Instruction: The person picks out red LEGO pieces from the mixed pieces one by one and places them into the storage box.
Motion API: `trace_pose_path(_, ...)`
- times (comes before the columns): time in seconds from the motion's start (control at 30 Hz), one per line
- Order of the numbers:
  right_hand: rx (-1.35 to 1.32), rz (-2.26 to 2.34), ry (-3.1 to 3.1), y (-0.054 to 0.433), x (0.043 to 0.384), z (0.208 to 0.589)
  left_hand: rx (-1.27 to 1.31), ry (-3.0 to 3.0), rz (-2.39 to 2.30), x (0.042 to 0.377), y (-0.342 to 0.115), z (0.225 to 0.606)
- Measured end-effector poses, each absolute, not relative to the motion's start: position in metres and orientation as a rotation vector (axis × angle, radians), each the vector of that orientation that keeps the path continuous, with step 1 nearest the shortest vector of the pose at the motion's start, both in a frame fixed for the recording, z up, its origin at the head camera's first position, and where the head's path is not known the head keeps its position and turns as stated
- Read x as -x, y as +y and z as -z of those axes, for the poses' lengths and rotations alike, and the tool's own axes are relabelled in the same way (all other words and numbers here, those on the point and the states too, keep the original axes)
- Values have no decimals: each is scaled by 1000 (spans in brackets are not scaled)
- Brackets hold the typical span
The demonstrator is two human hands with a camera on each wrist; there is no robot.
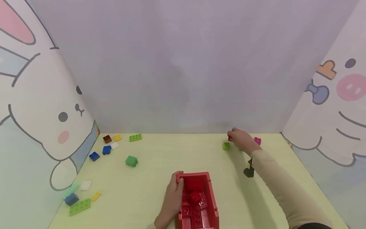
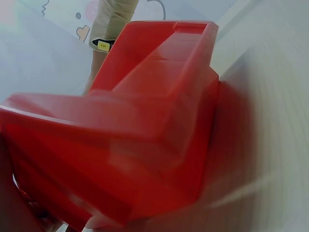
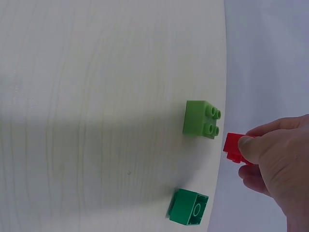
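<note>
My left hand (image 1: 172, 195) grips the left wall of a red box (image 1: 213, 203), thumb over the rim near its far corner. Inside the box lie several red bricks (image 1: 195, 197). In the left wrist view the red box (image 2: 159, 72) fills most of the picture. At the back right of the table, my right hand (image 1: 243, 140) pinches a small red brick (image 3: 233, 145) between thumb and fingers. Right beside it stands a light green brick (image 1: 226, 146) with studs on one face. A dark green brick (image 3: 187, 207) lies close by in the right wrist view.
A magenta brick (image 1: 257, 140) lies at the back right. On the left are a green brick (image 1: 131, 161), blue bricks (image 1: 106, 149), a brown brick (image 1: 107, 139), yellow pieces (image 1: 96, 196) and light green plates (image 1: 79, 207). A wall (image 1: 183, 79) rises behind the table.
</note>
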State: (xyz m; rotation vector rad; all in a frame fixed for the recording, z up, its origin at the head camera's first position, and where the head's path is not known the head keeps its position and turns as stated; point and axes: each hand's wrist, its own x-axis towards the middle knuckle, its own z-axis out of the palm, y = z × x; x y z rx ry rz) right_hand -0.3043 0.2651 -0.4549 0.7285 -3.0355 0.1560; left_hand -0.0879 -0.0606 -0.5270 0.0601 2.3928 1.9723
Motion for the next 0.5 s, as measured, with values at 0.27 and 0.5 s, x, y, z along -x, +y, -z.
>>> trace_pose_path(0.27, -837, -137, -2957, 252, 289, 448, -53, 2386, -1970, 87, -61, 526)
trace_pose_path(0.5, -860, -113, -2945, 240, 273, 443, -55, 2381, -1978, 86, -60, 524)
